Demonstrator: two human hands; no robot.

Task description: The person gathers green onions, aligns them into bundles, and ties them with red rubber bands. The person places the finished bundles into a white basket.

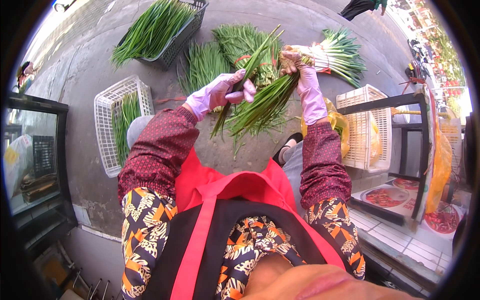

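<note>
My left hand point(225, 90), in a thin pale purple glove, pinches a few long green stalks point(258, 56) between thumb and fingers. The gloved right hand point(302, 71) grips a bunch of garlic chives point(264, 103) near its stem end, and the leaves hang down to the left. Beyond both hands, banded bundles of leafy greens point(240, 39) lie on the concrete. A bundle of scallions point(333, 56) with white stems and a red tie rests just past my right hand. Loose leaves point(257, 123) are scattered on the ground under the bunch.
A dark plastic basket point(176, 50) heaped with green leaves stands at far left. Nearer is a white basket point(103, 138) with more greens. On the right are a cream crate point(363, 150), a yellow plastic bag point(335, 125) and a black metal frame point(386, 103). Another person point(356, 9) is at the top.
</note>
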